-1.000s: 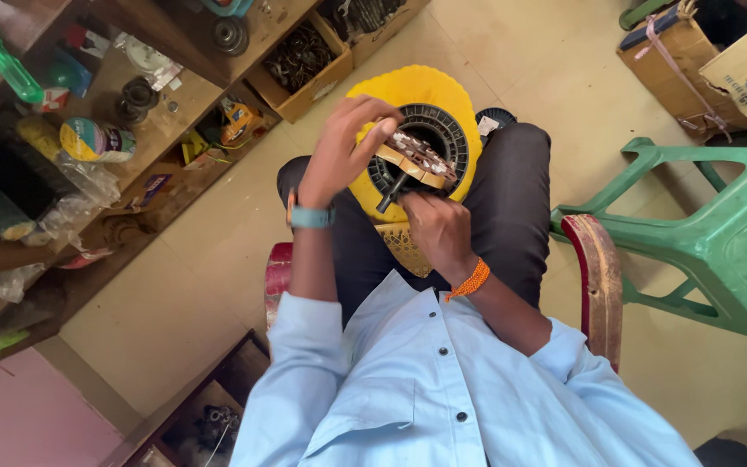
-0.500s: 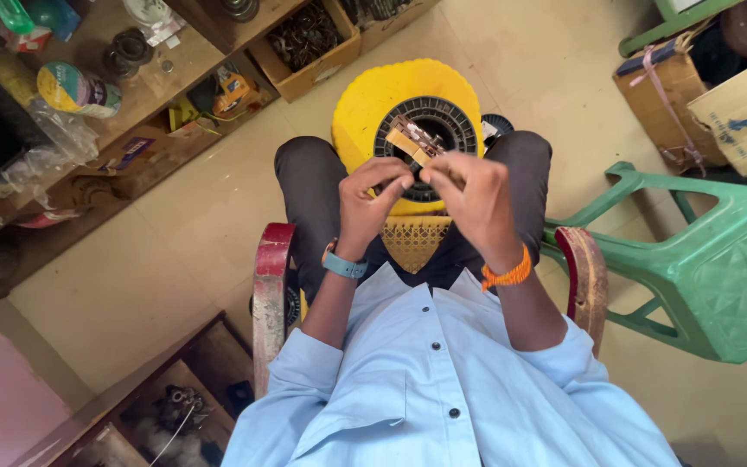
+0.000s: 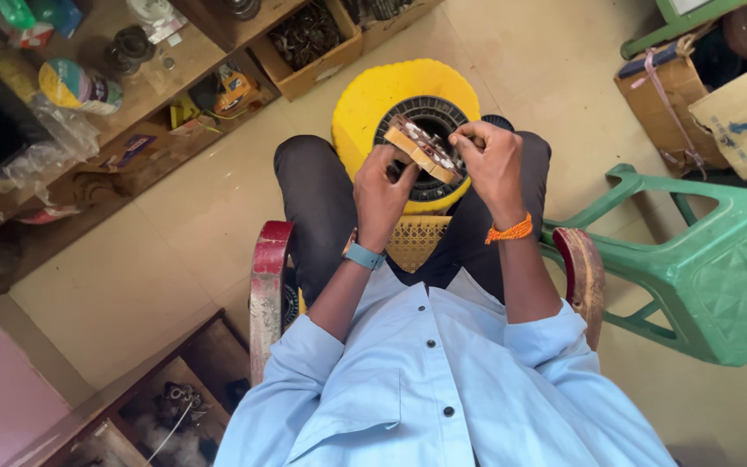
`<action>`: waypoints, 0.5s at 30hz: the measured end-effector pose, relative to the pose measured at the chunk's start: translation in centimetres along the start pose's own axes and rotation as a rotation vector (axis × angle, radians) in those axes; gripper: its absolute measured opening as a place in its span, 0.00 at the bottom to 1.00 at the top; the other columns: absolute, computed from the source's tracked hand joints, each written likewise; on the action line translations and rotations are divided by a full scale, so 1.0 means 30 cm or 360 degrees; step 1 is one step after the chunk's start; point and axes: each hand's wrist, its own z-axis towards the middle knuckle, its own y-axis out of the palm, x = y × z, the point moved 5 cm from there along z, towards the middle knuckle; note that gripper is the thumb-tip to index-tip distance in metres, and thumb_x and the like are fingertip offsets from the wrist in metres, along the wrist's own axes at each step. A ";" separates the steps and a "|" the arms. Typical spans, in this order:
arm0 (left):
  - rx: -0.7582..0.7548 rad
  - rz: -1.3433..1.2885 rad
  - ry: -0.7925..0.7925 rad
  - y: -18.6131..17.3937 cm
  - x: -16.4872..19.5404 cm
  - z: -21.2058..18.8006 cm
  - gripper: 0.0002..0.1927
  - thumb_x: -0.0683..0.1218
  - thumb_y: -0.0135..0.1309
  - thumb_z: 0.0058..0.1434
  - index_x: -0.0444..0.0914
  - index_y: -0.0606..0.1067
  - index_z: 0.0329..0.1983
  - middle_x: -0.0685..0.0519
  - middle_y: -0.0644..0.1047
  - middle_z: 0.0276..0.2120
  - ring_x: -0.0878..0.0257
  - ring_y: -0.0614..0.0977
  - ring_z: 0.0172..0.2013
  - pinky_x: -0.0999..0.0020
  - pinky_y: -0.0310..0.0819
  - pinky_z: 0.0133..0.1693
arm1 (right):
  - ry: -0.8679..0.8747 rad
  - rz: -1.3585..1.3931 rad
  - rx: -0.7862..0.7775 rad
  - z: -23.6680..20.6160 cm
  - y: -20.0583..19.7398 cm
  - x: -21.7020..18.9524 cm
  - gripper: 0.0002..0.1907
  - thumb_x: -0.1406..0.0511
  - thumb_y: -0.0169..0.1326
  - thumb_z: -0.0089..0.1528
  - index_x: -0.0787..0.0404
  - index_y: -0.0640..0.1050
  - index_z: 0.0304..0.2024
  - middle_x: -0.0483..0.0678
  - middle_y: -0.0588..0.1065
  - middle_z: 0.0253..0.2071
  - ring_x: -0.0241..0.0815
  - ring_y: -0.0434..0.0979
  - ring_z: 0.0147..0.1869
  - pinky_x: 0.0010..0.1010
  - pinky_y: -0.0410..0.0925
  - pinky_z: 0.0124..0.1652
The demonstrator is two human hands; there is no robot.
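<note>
I sit on a chair and look down at my lap. My left hand (image 3: 382, 195) and my right hand (image 3: 490, 160) both hold a small flat tan block with dark metal parts on top (image 3: 421, 147), one hand at each end. The block is held above a round yellow disc with a black ringed centre (image 3: 365, 104) that rests between my knees. A blue watch is on my left wrist, an orange band on my right.
A green plastic chair (image 3: 702, 259) stands at my right. Wooden shelves with jars, bags and boxes of parts (image 3: 131, 95) run along the left. A cardboard box (image 3: 313, 43) sits ahead. A low wooden crate (image 3: 166, 406) is at my lower left.
The view has swung so my lap sits more central. My hands have shifted along the small block; both now hold it by its ends above the disc.
</note>
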 end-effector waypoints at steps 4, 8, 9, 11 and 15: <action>0.0127 0.0034 0.0205 -0.036 0.083 -0.040 0.08 0.43 0.64 0.63 0.37 0.75 0.33 0.52 0.78 0.31 0.58 0.79 0.30 0.64 0.73 0.35 | 0.0094 0.0019 -0.0001 -0.011 -0.030 0.065 0.07 0.67 0.64 0.61 0.67 0.83 0.37 0.44 0.64 0.17 0.29 0.59 0.22 0.30 0.55 0.24; -0.0081 0.0402 0.0890 -0.106 0.215 -0.039 0.10 0.50 0.63 0.63 0.41 0.79 0.42 0.54 0.78 0.44 0.54 0.75 0.46 0.58 0.70 0.49 | 0.0092 0.0083 0.0065 -0.034 -0.084 0.087 0.08 0.66 0.65 0.59 0.67 0.83 0.36 0.43 0.65 0.18 0.28 0.60 0.23 0.29 0.55 0.24; -0.0155 0.0536 0.1028 -0.118 0.240 -0.027 0.14 0.53 0.62 0.61 0.41 0.80 0.46 0.53 0.77 0.48 0.52 0.73 0.50 0.55 0.69 0.53 | 0.0110 0.0092 0.0068 -0.045 -0.100 0.087 0.09 0.66 0.65 0.60 0.67 0.83 0.37 0.43 0.65 0.18 0.28 0.60 0.23 0.29 0.55 0.24; -0.0409 0.0643 0.1172 -0.097 0.262 0.048 0.15 0.56 0.59 0.62 0.44 0.81 0.47 0.55 0.77 0.53 0.54 0.71 0.54 0.55 0.66 0.56 | 0.0123 0.0112 0.0050 -0.063 -0.132 0.073 0.09 0.66 0.65 0.60 0.68 0.82 0.37 0.43 0.64 0.18 0.28 0.59 0.23 0.29 0.55 0.24; -0.0992 0.0758 0.1161 -0.017 0.242 0.188 0.12 0.57 0.56 0.65 0.49 0.84 0.44 0.61 0.80 0.46 0.58 0.73 0.46 0.57 0.65 0.48 | 0.0102 0.0188 0.0089 -0.098 -0.196 0.003 0.09 0.66 0.64 0.62 0.68 0.82 0.37 0.43 0.64 0.18 0.28 0.59 0.24 0.28 0.55 0.25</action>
